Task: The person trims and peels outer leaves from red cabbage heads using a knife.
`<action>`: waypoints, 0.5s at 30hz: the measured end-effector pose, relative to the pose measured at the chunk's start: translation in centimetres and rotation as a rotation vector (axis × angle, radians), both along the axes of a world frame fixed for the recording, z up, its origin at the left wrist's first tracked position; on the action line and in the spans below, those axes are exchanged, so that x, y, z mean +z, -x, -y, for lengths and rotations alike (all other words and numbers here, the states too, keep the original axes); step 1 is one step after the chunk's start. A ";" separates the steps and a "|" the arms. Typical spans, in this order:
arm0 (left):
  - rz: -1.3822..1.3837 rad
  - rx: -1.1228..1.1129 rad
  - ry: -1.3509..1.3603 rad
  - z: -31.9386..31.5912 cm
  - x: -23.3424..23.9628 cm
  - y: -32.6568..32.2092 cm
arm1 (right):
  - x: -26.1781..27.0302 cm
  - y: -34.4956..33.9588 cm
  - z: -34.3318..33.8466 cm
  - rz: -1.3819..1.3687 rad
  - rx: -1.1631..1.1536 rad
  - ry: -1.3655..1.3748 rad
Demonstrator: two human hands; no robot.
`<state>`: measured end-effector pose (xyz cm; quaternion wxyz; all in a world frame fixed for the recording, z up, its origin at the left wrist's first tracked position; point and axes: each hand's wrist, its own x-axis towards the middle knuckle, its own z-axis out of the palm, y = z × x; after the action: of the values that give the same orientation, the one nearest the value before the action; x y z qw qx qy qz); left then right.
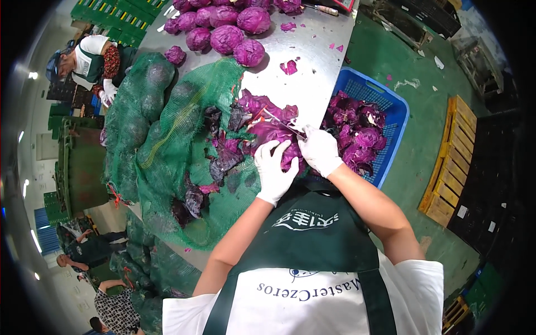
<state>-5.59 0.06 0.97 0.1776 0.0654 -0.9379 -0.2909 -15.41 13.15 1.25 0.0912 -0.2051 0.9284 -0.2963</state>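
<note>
My left hand (pixel 276 169), in a white glove, rests with spread fingers on a red cabbage (pixel 272 132) at the near side of the metal table. My right hand (pixel 320 148), gloved too, is closed around the end of a thin knife (pixel 278 118), whose blade lies over the cabbage; its handle is hidden in the hand. Loose dark outer leaves (pixel 226 161) lie left of the cabbage on a green mesh sack (pixel 180 146). Right of my right hand, a blue plastic basket (pixel 393 138) holds purple cabbage leaves (pixel 356 138).
Several whole red cabbages (pixel 226 38) sit at the table's (pixel 310 54) far end, near a wooden-handled tool (pixel 326 9). Another filled mesh sack (pixel 144 96) lies at the left. A co-worker (pixel 90 63) stands beyond it. A yellow wooden pallet (pixel 450 159) is on the floor at right.
</note>
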 end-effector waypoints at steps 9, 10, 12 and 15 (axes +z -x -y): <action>-0.051 -0.099 0.038 0.1 0.3 -1.2 | -6.7 3.2 -2.9 0.270 -0.303 0.045; -0.027 -0.049 0.050 0.1 0.5 -1.4 | -6.4 3.2 -3.4 0.350 -0.296 0.074; 0.071 0.019 0.023 0.6 1.0 -0.7 | -5.3 2.7 -3.9 0.285 -0.313 0.054; 0.142 0.081 0.072 1.0 1.9 0.7 | -0.8 1.1 -2.8 0.148 -0.343 0.260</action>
<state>-6.24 -0.96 2.92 0.1243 0.1171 -0.9546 -0.2440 -16.50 15.90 0.44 0.0802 -0.0322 0.8944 -0.4389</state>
